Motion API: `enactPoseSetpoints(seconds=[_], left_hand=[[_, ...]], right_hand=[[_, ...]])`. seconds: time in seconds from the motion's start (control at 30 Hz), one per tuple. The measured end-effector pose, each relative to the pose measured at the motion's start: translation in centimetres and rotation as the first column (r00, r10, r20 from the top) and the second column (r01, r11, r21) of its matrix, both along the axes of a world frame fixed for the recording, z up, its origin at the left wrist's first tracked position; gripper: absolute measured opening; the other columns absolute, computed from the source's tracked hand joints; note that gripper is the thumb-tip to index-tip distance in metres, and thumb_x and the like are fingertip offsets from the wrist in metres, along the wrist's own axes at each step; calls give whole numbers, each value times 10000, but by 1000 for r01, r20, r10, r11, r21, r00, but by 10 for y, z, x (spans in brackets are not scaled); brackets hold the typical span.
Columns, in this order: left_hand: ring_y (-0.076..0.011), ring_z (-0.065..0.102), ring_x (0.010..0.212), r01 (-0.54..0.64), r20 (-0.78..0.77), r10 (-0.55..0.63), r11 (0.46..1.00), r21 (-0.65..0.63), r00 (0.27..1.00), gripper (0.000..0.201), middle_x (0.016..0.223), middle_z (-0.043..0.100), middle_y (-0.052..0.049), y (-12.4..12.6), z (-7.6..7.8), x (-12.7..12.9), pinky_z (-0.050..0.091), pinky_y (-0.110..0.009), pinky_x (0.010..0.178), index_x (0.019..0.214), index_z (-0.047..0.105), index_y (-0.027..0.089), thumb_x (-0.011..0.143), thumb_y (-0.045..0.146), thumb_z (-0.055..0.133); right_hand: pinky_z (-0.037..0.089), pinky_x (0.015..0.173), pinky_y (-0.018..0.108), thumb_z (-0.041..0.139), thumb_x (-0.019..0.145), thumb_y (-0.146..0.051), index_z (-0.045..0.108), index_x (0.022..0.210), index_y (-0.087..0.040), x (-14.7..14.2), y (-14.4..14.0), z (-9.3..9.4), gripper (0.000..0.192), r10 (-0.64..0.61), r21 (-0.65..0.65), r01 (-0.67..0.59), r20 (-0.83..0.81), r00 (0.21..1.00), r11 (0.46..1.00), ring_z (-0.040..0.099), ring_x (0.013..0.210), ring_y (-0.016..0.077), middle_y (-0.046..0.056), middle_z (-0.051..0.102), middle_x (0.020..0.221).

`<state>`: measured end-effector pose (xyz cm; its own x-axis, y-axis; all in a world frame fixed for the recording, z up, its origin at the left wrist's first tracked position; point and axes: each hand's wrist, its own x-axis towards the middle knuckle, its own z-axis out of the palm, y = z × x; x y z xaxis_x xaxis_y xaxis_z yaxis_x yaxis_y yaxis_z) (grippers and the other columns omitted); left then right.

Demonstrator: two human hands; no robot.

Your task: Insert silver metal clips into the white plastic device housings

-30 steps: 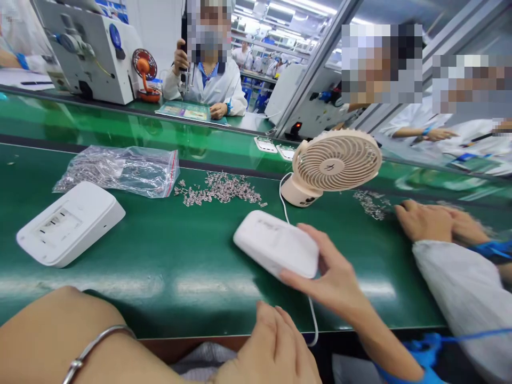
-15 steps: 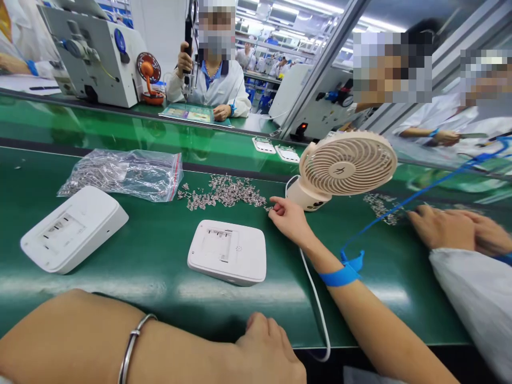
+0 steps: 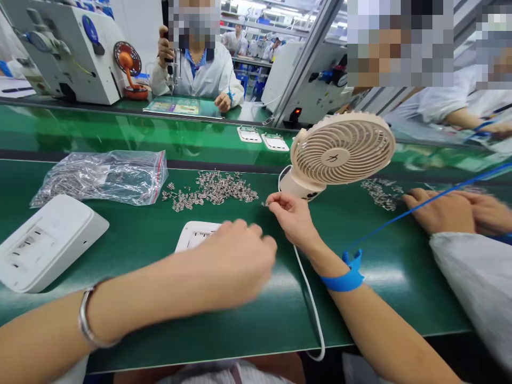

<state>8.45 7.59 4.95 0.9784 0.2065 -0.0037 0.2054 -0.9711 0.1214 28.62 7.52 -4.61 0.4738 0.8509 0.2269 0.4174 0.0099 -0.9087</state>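
My right hand (image 3: 292, 218), with a blue strap at the wrist, pinches a small metal piece (image 3: 264, 204) between thumb and forefinger, just right of a heap of loose small metal pieces (image 3: 218, 189). My left hand (image 3: 236, 261), wearing a silver bangle, passes over a white plastic housing (image 3: 195, 234) and covers most of it. Its fingers curl downward, blurred and largely hidden, so I cannot see whether they hold anything. A second white housing (image 3: 60, 240) lies at the left, its slotted recess facing up.
A clear zip bag (image 3: 104, 176) of metal pieces lies behind the housings. A beige fan (image 3: 340, 154) stands behind my right hand, its white cable (image 3: 312, 304) running forward. At right, a co-worker's hands (image 3: 448, 210) are near another small heap (image 3: 382, 193). A blue cord (image 3: 412, 212) crosses there.
My left hand has risen from the bench's front edge and moved forward over the middle housing. My right hand has lifted slightly from the heap's edge, a metal piece now showing at its fingertips.
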Motion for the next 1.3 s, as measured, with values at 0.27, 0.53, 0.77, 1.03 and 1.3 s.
enactPoseSetpoints(seconds=[0.27,0.53,0.77,1.03,1.3], left_hand=[[-115,535,633,-379,207,546,761,-527,812,137,781,656,5,63,-25,13,410,-272,654,796,622,168,758,237,510],[-139,569,767,-285,213,508,729,-622,835,146,782,663,13,56,-28,14,408,-296,728,742,619,187,762,237,483],[-139,543,711,-343,207,523,761,-550,827,135,722,632,18,53,-28,16,389,-300,689,673,584,184,740,204,469],[-166,534,726,-408,181,516,810,-422,837,141,739,620,-7,53,-30,16,386,-328,706,680,577,177,720,202,444],[-174,541,756,-450,176,553,793,-411,814,168,783,632,-16,56,-31,16,388,-334,724,703,597,182,746,218,438]], right_hand=[[416,564,223,632,639,-279,608,771,-167,-26,-10,20,175,159,42,-154,-343,926,987,578,653,119,-1,616,645],[468,635,255,617,716,-287,590,798,-188,-46,-25,28,131,314,99,-300,-185,931,949,577,674,116,-6,612,712],[427,562,241,569,748,-263,584,782,-187,-48,-31,30,84,286,58,-285,3,958,957,509,597,101,-9,581,702],[408,561,231,549,745,-233,573,759,-190,-49,-33,31,51,148,90,-157,105,983,983,474,572,94,-21,555,664],[421,576,244,534,736,-245,565,755,-195,-46,-31,29,61,111,110,-119,78,991,987,477,576,98,-12,565,688]])
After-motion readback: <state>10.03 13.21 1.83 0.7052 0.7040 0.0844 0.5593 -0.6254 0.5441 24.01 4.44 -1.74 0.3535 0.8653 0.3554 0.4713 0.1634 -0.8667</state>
